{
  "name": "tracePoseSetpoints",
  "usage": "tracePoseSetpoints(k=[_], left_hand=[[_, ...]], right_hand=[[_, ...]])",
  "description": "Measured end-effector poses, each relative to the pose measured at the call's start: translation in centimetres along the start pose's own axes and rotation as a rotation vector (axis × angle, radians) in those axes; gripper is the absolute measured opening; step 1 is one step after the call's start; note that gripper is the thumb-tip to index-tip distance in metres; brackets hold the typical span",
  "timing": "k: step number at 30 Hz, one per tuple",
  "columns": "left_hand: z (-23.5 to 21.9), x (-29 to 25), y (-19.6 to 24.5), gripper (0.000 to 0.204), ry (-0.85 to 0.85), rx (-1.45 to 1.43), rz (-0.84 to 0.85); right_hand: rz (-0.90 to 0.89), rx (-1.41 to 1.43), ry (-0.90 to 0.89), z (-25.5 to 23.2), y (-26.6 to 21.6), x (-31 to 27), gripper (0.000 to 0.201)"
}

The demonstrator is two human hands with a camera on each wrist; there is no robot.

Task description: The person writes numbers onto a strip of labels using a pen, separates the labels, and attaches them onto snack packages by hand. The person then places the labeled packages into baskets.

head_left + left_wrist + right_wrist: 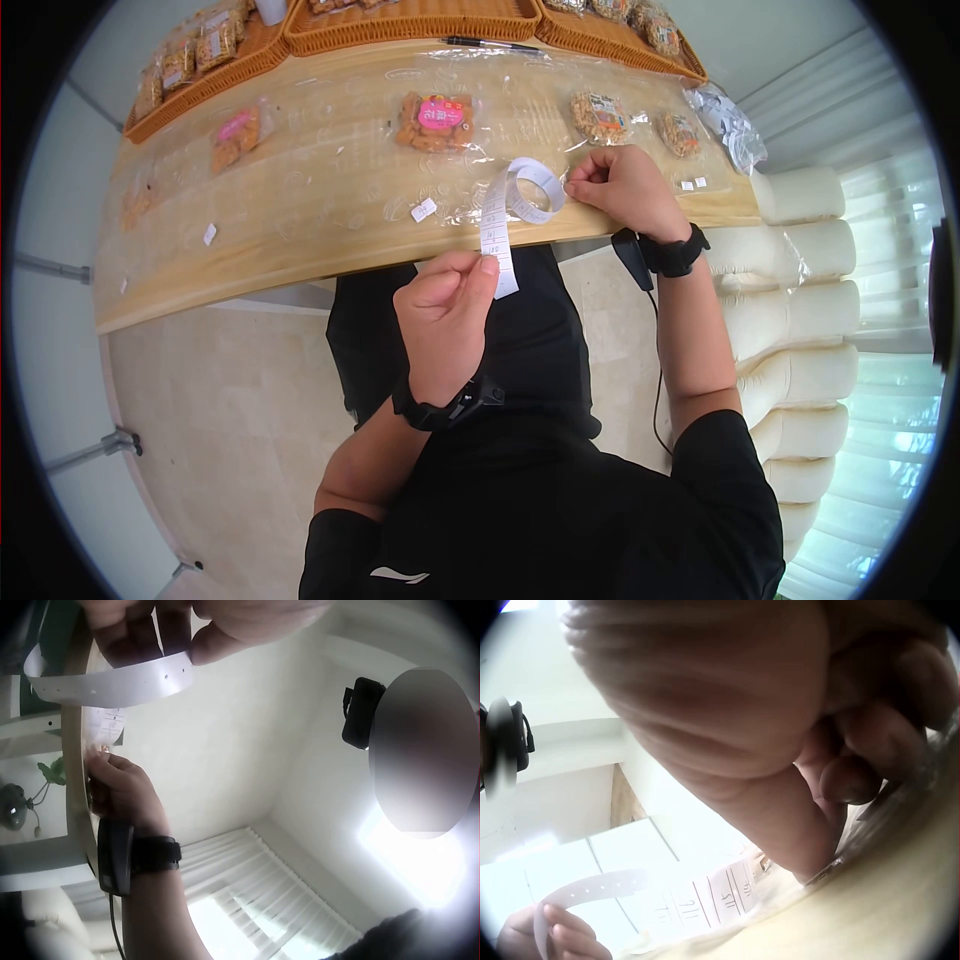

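Note:
A long white paper label strip (494, 220) with handwritten numbers and ruled lines curls into a loop over the table's front edge. My left hand (450, 310) pinches it near its lower end between thumb and fingers. In the left wrist view, the strip (120, 686) bows out from those fingers. To the right of the loop, my right hand (635, 190) is low over the table, thumb and forefinger together, other fingers curled. Its thumb tip meets the clear plastic sheet (840, 870) in the right wrist view. I cannot tell whether it pinches anything.
Clear plastic covers the wooden table (300, 240). On it lie snack packets (437, 122) and small white labels (424, 209). Wicker trays (410, 35) line the back, with a black pen (490, 44) before them. Crumpled clear plastic (730, 130) is at right. A cable (657, 370) runs from my right wrist.

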State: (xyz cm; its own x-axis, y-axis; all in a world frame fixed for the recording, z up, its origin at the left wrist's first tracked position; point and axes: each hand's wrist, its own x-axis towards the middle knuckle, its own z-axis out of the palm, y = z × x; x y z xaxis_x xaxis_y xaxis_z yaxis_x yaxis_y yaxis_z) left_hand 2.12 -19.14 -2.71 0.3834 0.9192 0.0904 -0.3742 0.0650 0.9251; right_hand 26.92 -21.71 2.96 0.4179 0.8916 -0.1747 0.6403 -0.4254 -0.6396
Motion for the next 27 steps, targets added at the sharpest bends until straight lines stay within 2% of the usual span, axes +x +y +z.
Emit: tracePoseSetpoints(k=[5, 8, 10, 11, 13, 17, 25, 27], left_hand=[[0.2, 0.0, 0.2, 0.015, -0.025, 0.010, 0.019], [0.6, 0.0, 0.1, 0.013, -0.036, -0.040, 0.014], [1.0, -0.2, 0.4, 0.011, -0.033, -0.048, -0.010], [1.2, -0.3, 0.5, 0.010, -0.033, -0.058, -0.041], [1.4, -0.4, 0.5, 0.009, -0.047, -0.059, -0.046], [1.9, -0.4, 0.1, 0.010, -0.121, -0.133, -0.100], [2.0, -1.1, 0.0, 0.019, -0.213, -0.236, -0.168], [2.0, -1.1, 0.1, 0.020, -0.212, -0.381, -0.258]], right_hand=[[-0.066, -0.032, 0.055, 0.2, 0.3, -0.2, 0.013], [-0.119, 0.088, 0.140, 0.3, 1.2, -0.4, 0.013], [-0.159, 0.123, 0.342, 0.4, 1.1, -1.6, 0.010], [-0.164, 0.126, 0.336, 0.6, 0.5, -2.7, 0.010], [-0.270, 0.395, 0.298, 1.0, -1.4, -5.6, 0.008], [-0.657, 0.285, 0.190, 2.2, -4.2, -9.1, 0.018], [-0.625, 0.162, 0.363, 4.5, -3.8, -9.8, 0.025], [-0.658, 0.136, 0.387, 4.9, -3.4, -9.5, 0.025]])
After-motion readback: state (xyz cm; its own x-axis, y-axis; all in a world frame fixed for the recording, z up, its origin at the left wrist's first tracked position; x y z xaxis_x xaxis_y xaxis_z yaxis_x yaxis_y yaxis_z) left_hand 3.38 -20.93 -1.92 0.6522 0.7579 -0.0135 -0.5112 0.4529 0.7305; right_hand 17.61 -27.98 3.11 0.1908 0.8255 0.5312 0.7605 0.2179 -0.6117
